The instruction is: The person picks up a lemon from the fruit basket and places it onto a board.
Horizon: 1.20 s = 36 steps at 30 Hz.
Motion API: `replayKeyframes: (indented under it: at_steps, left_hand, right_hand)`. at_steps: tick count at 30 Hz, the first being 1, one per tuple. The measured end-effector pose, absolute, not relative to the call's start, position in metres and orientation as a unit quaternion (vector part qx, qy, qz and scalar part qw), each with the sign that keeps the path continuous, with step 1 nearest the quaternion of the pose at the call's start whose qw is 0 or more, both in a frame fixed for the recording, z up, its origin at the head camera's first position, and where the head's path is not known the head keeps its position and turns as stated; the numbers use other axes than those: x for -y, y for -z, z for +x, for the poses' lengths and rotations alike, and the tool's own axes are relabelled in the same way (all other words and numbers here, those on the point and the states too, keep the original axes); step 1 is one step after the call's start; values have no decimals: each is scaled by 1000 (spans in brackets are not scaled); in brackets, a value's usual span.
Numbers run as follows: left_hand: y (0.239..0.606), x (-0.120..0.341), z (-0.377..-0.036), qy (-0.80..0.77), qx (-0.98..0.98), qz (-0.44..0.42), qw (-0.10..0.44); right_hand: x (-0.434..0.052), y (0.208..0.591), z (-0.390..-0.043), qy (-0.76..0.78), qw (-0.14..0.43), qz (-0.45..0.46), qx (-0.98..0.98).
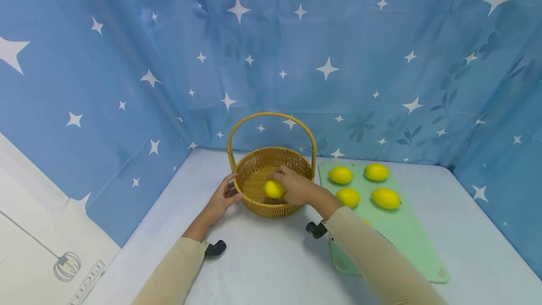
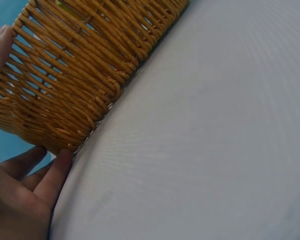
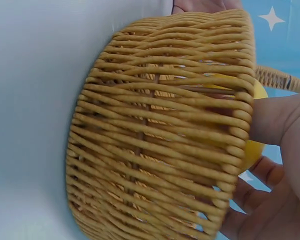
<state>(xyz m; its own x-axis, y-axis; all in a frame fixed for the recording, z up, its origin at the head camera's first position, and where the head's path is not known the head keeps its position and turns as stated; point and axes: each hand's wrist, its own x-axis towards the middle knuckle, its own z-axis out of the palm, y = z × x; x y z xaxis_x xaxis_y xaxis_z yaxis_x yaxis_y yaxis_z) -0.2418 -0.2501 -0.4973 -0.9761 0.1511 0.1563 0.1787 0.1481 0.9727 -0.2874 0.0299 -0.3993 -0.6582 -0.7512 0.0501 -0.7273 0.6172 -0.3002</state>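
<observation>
A round wicker basket (image 1: pixel 271 210) with a tall arched handle stands on the white table. My left hand (image 1: pixel 222 199) holds its left side, thumb by the front rim and fingers along the wall near the handle's foot. In the left wrist view, fingertips (image 2: pixel 65 157) touch the woven wall. My right hand (image 1: pixel 294 186) reaches over the rim and grips a yellow lemon (image 1: pixel 274 189) inside the basket's opening. Through the weave in the right wrist view, part of that lemon (image 3: pixel 257 92) shows beside the thumb. The palm and other fingers partly hide it.
To the right of the basket lies a light green board (image 1: pixel 406 229) bearing several lemons (image 1: pixel 386 198). My right forearm crosses over the board and partly covers one lemon (image 1: pixel 366 222). A blue star-patterned curtain (image 1: pixel 271 60) hangs behind the table.
</observation>
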Motion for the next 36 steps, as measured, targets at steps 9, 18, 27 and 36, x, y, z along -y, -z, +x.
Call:
replayKeyframes:
  at_steps: [9,18,27,36]
  left_hand:
    - [499,251,-244,644,758,-103,5]
    - [476,246,-232,650,752,-109,-25]
    - [476,247,-230,642,758,-111,-23]
    - [497,252,-242,640,761,-103,-3]
  right_hand:
    - [-41,393,-283,178,22,-420,-889]
    - [-58,382,-273,206,15,-428,-880]
    - [-82,379,-265,224,15,-427,-876]
    - [-109,382,-262,220,8,-420,-880]
